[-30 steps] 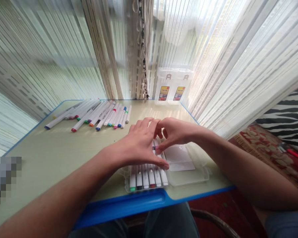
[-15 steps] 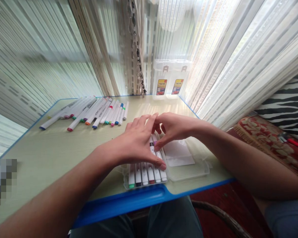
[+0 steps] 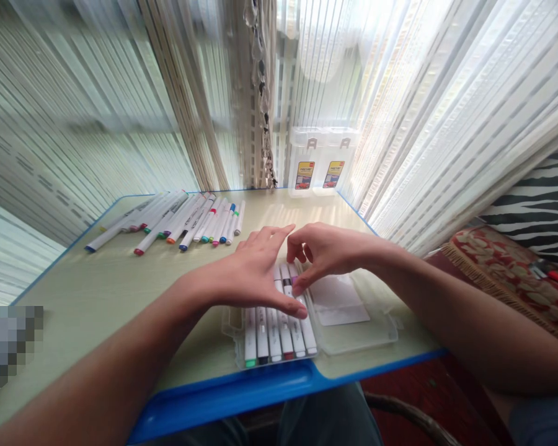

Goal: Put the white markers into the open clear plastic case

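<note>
Two hands over a row of white markers (image 3: 273,337) in an open clear case (image 3: 279,365)

The case lies near the front edge of the bench (image 3: 121,297), holding six markers side by side; their near ends show green, black, red and pale tips. The left hand (image 3: 251,269) is spread across the row, palm down, fingers extended and thumb reaching over the right-hand markers, gripping nothing. The right hand (image 3: 332,248) is curled at the far right of the row, its thumb at a purple-banded marker; whether it grasps that marker cannot be told. The two hands are close together.

To the right of the row lies the case's transparent lid (image 3: 358,344), with a white sheet (image 3: 341,303) at it, either inside or underneath. Farther back on the left is a group of loose markers (image 3: 167,226) with variously coloured ends. At the back right, clear plastic packaging (image 3: 325,145) with two printed labels stands upright before a string curtain (image 3: 93,111). A blue trough (image 3: 232,396) runs along the bench's near edge.
</note>
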{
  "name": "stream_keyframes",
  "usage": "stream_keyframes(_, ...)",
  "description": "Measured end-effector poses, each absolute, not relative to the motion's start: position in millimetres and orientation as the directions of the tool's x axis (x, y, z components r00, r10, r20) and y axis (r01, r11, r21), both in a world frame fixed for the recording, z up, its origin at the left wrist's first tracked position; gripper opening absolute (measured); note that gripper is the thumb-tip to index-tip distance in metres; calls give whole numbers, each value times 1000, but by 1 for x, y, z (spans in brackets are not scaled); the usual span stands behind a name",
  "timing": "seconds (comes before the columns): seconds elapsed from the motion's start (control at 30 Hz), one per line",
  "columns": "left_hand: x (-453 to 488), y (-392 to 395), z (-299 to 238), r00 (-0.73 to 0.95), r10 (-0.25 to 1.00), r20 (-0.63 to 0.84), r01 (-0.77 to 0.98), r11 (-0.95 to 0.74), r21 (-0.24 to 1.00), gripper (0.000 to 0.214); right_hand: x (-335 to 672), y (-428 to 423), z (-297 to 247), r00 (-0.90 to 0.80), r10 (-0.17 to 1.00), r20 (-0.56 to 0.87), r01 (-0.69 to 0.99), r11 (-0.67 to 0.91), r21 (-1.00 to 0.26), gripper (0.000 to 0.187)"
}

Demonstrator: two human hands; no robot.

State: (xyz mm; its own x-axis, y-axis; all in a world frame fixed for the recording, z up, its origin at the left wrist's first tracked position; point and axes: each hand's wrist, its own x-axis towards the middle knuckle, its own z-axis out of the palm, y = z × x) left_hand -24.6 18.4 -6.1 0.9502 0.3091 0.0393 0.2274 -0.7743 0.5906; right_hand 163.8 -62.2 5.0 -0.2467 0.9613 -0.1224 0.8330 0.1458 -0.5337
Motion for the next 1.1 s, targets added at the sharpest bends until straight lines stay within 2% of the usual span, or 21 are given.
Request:
stream_keyframes(0.07, -27, 29, -3, 930, 366, 32, 260, -718, 645, 90, 163, -63, 6, -230, 963, -142, 847, 126, -516, 49)
stream_keyframes(0.17, -27, 44, 2, 867, 481, 129, 279, -684, 674, 51, 163, -64, 7, -223, 963, -152, 860, 121, -495, 53)
stream_keyframes(0.3, -25, 52, 6, 860, 495, 124, 306, -694, 652, 28, 163, -65, 8, -224, 962, -154, 862, 122, -492, 55)
stream_keyframes(0.43, -26, 52, 3, 887, 455, 80, 311, -716, 624, 23, 166, -65, 6, -233, 962, -142, 850, 130, -511, 54)
stream_keyframes(0.57, -27, 53, -1, 908, 419, 29, 326, -746, 581, 24, 168, -65, 6, -211, 947, -242, 777, 12, -630, 54)
stream_keyframes(0.63, -28, 54, -2, 920, 391, 7, 315, -751, 580, 24, 168, -65, 7, -205, 941, -270, 738, -33, -674, 47)
stream_keyframes(0.77, -30, 54, 1, 934, 354, -41, 308, -746, 590, 22, 164, -65, 8, -199, 954, -225, 731, -8, -682, 28)
stream_keyframes(1.03, -31, 53, 2, 947, 316, -60, 291, -762, 579, 21, 162, -62, 4, -129, 981, -141, 766, 9, -643, 26)
stream_keyframes(1.1, -31, 54, 2, 948, 313, -58, 289, -768, 572, 21, 160, -61, 3, -121, 991, -54, 795, 65, -603, 24)
